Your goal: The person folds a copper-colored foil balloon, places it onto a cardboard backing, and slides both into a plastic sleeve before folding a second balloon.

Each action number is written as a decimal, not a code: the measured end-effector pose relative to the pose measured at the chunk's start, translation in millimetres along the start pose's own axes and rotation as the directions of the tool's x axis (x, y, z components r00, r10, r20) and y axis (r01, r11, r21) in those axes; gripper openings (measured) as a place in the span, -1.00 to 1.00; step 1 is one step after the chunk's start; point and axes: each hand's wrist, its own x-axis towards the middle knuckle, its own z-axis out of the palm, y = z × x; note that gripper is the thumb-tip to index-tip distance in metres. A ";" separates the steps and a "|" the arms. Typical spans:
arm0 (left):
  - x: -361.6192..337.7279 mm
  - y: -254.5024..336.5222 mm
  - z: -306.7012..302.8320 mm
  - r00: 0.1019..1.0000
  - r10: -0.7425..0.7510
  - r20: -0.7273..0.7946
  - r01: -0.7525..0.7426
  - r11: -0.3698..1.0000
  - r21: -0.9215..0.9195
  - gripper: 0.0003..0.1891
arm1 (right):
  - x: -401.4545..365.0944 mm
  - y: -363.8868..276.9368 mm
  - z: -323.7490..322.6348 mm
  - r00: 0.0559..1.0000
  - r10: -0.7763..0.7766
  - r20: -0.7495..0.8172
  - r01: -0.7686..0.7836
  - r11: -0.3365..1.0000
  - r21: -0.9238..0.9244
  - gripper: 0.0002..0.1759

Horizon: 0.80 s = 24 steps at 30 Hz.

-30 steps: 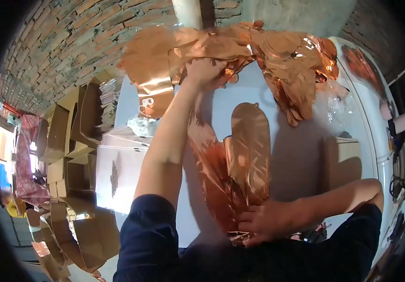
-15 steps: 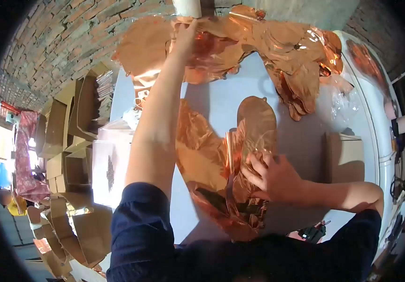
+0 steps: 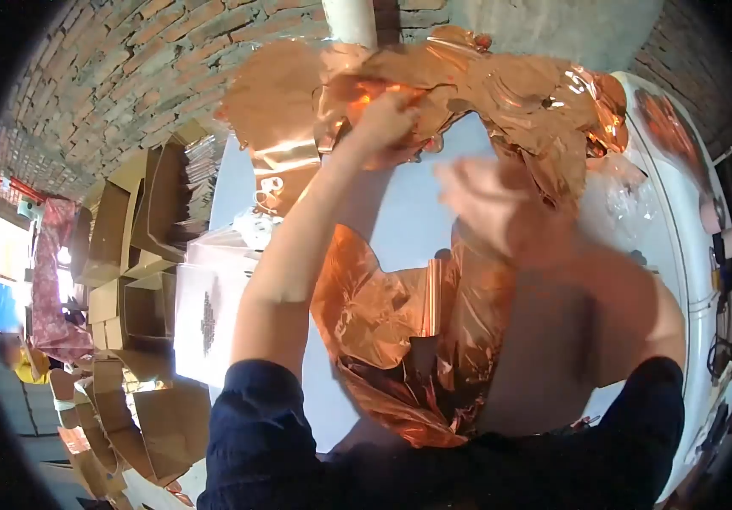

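Copper-coloured foil sheets (image 3: 277, 98) lie in a crumpled pile along the far side of the pale table. My left hand (image 3: 390, 121) is over the middle of this pile, its fingers curled at the foil; what they grip is too small to make out. Nearer to me lies a large copper foil piece (image 3: 374, 319) with folded, shiny parts. My right hand (image 3: 489, 200) is raised above its upper right part, blurred by motion, with fingers that look spread and nothing visible in them.
Cardboard boxes (image 3: 149, 314) stand at the left, beside a stack of clear plastic packets (image 3: 204, 323). A white pipe (image 3: 351, 21) rises at the back by the brick wall (image 3: 153, 68). Clear plastic (image 3: 634, 204) lies at the right, near a white rounded edge (image 3: 680, 246).
My left hand has moved right and nearer from the pipe's base. My right hand has lifted off the near foil and moved away from me. The near foil has shifted shape.
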 end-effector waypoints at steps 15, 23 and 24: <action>-48.6 -10.3 61.5 0.937 0.199 -0.287 0.019 0.791 0.612 -0.41 | 157.1 188.6 105.9 0.950 0.308 0.055 -0.187 0.700 -0.690 -0.79; -51.0 -8.4 58.9 0.931 0.213 -0.295 0.009 0.796 0.605 -0.41 | 252.9 179.7 55.3 0.837 0.537 -0.104 -0.542 0.788 -0.292 -0.33; -51.2 -7.9 59.1 0.933 0.208 -0.294 0.009 0.803 0.596 -0.41 | 255.6 179.4 54.2 0.811 0.581 -0.064 -0.583 0.794 -0.174 -0.03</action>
